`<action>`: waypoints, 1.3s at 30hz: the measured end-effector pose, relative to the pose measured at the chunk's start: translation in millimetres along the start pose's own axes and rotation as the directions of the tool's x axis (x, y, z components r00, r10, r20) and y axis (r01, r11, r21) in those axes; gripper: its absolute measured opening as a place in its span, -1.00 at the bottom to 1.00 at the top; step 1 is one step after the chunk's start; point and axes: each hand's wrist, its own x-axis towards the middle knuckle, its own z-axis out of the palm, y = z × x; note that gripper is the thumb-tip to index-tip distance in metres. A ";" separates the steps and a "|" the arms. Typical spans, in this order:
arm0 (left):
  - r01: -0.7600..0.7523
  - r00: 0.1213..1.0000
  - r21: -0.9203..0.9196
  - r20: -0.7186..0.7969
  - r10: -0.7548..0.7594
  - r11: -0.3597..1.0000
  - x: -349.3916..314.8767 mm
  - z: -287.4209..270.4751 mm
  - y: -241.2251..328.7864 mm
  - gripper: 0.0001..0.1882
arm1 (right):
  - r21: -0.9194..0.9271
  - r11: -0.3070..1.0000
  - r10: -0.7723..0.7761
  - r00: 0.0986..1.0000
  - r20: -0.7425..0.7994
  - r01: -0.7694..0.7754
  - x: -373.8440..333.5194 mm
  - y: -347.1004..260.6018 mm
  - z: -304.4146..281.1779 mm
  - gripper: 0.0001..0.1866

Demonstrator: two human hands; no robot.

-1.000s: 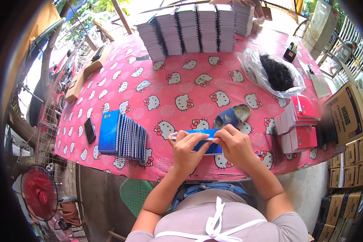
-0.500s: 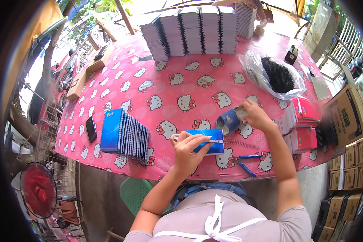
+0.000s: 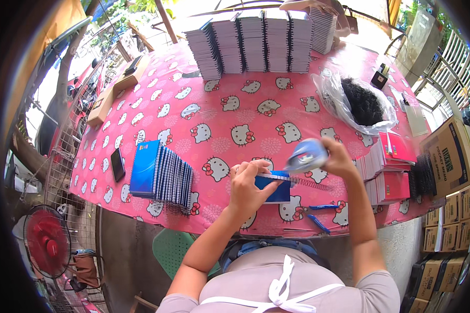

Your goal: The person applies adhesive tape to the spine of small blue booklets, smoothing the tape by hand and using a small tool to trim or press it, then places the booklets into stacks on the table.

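My left hand [image 3: 247,189] pinches a small blue notebook [image 3: 277,195] at the table's near side, fingers over its punched edge. From that edge a thin spiral coil [image 3: 313,183] sticks out to the right. In my right hand [image 3: 340,160] is a rounded blue-grey object [image 3: 307,155], blurred by motion and tilted just above the notebook's right end and the coil; its kind cannot be made out. Pliers with blue handles [image 3: 318,223] lie spread near the table edge, below the coil.
Stacked blue notebooks [image 3: 159,172] and a phone [image 3: 118,165] lie left. Pink notebooks [image 3: 391,185] and a plastic bag of black coils [image 3: 363,101] are right. Tall notebook stacks [image 3: 253,44] stand at the back, near another person's arm [image 3: 342,23]. Cartons [image 3: 449,156] stand far right.
My right hand has lifted and tilted the blue-grey object, bringing it over the notebook's right end. My left fingers have shifted on the notebook, which now lies slightly lower.
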 end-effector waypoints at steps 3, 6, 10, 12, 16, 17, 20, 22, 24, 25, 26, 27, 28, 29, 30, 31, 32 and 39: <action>0.028 0.999 -0.012 0.025 -0.027 1.000 6.1 -0.9 6.4 -0.52 | -0.176 0.984 -0.010 0.997 -0.082 -0.004 12.2 -1.8 5.1 -0.69; 0.056 0.998 -0.058 0.029 -0.055 0.997 3.8 -7.2 2.1 -0.49 | -0.425 0.898 -0.173 0.980 -0.101 0.115 28.5 -9.9 26.9 -0.63; 0.140 0.988 -0.093 -0.058 -0.145 0.986 -3.4 -18.0 -5.8 -0.48 | -0.076 0.994 -0.068 0.995 0.068 0.073 34.0 -15.6 31.2 -0.65; 0.274 0.955 -0.275 -0.035 -0.294 0.922 -9.9 -19.5 -17.1 -0.56 | -0.329 0.944 0.002 0.999 -0.041 -0.015 48.4 -15.6 37.4 -0.66; 0.384 0.870 -0.634 0.005 -0.494 0.671 -29.6 -19.0 -28.0 -0.65 | -0.041 0.999 -0.030 0.993 0.116 0.035 54.7 -30.4 55.3 -0.67; 0.378 0.873 -0.648 0.011 -0.488 0.662 -29.7 -20.0 -28.5 -0.65 | -0.449 0.894 0.018 1.000 0.019 -0.007 65.6 -29.9 58.3 -0.66; 0.364 0.883 -0.668 0.024 -0.469 0.650 -32.8 -23.2 -33.1 -0.65 | -0.077 0.992 -0.091 0.992 0.087 0.098 60.2 -23.7 65.5 -0.63; 0.362 0.888 -0.655 0.028 -0.458 0.663 -33.4 -26.5 -39.6 -0.66 | -0.239 0.964 -0.095 0.990 0.104 0.117 64.0 -23.8 70.5 -0.66; 0.353 0.914 -0.584 0.051 -0.402 0.731 -31.8 -25.9 -40.3 -0.65 | -0.746 0.642 0.032 0.978 -0.206 -0.178 60.0 17.0 50.9 -0.57; 0.321 0.926 -0.614 0.043 -0.375 0.721 -28.3 -26.9 -40.4 -0.67 | -0.836 0.448 0.027 0.939 -0.342 -0.318 54.9 27.5 45.2 -0.52; 0.294 0.936 -0.646 0.046 -0.349 0.704 -25.8 -25.5 -39.8 -0.68 | -0.900 0.333 -0.091 0.941 -0.326 -0.280 45.4 42.5 36.9 -0.49; 0.281 0.942 -0.672 0.057 -0.331 0.685 -27.1 -24.6 -38.9 -0.69 | -0.944 0.214 -0.193 0.936 -0.295 -0.253 30.9 60.5 32.5 -0.46; 0.250 0.953 -0.697 0.054 -0.298 0.673 -27.0 -23.5 -41.9 -0.70 | -0.969 0.093 -0.284 0.927 -0.246 -0.229 16.1 71.7 35.7 -0.43; 0.216 0.962 -0.717 0.043 -0.268 0.663 -24.7 -23.5 -47.7 -0.70 | -0.948 0.218 -0.286 0.914 -0.288 -0.231 1.3 66.2 43.4 -0.43; 0.184 0.970 -0.736 0.027 -0.243 0.652 -25.9 -24.6 -52.1 -0.70 | -0.913 0.341 -0.280 0.903 -0.326 -0.224 -14.8 50.0 51.6 -0.43; 0.120 0.983 -0.695 -0.017 -0.182 0.709 -24.7 -24.9 -46.3 -0.70 | -0.863 0.449 -0.267 0.887 -0.378 -0.232 -35.2 41.3 55.7 -0.43; 0.054 0.992 -0.653 -0.050 -0.115 0.756 -20.1 -27.7 -32.9 -0.69 | -0.833 0.513 -0.192 0.918 -0.348 -0.208 -65.5 46.7 57.1 -0.46; 0.076 0.997 -0.662 0.047 -0.060 0.746 -31.1 -26.4 2.0 -0.71 | -0.788 0.614 -0.483 0.809 -0.334 0.041 -66.4 -81.9 108.1 -0.78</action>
